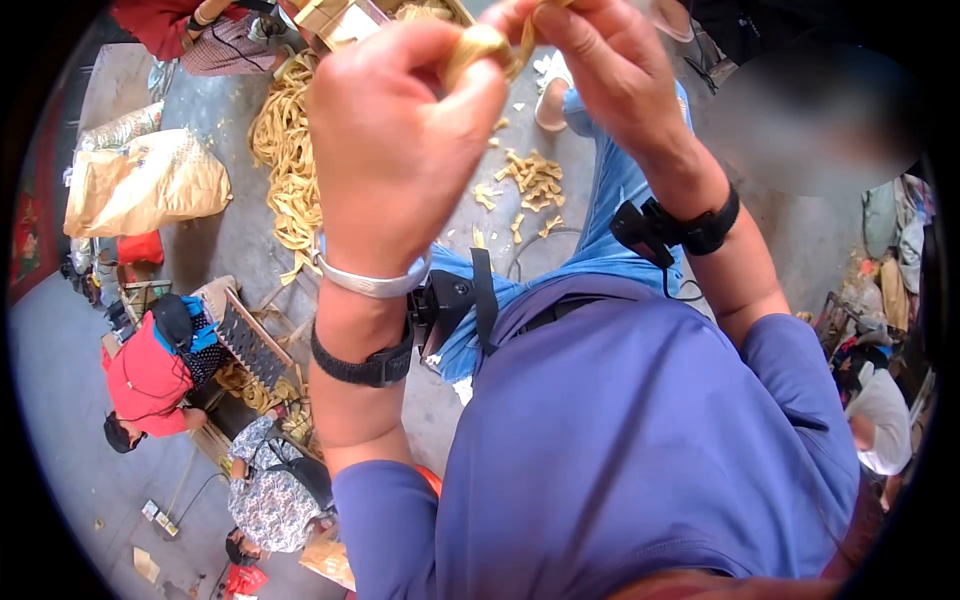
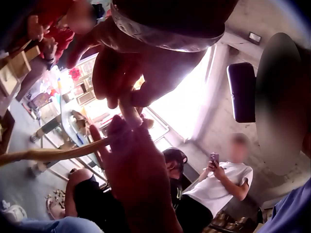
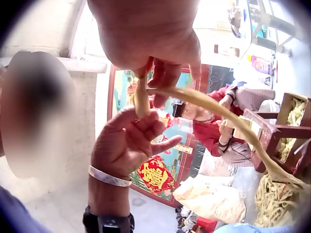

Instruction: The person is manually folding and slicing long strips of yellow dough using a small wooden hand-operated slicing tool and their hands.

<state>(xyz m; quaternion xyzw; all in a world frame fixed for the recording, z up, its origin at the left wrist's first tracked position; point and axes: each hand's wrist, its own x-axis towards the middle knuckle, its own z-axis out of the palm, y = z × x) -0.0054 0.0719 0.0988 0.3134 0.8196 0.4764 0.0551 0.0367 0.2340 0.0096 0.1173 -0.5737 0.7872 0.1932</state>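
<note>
My left hand (image 1: 400,150), with a white band at its wrist, holds a folded part of a long, soft, pale yellow strip (image 1: 480,50). Facing it, my right hand (image 1: 622,85) pinches the same strip close by, and the fingers of both hands nearly meet. In the right wrist view the strip (image 3: 228,116) stands doubled between the fingertips, and a long tail runs from there down to the right. The left wrist view shows the tail (image 2: 53,154) hanging off to the left, past the right hand (image 2: 138,179).
A heap of long yellow strips (image 1: 285,140) lies on the floor, with a pile of short knotted pieces (image 1: 535,180) near my feet. A brown paper sack (image 1: 150,190) is at the left. A person in red (image 1: 150,375) works by a wooden rack (image 1: 255,340); others sit around.
</note>
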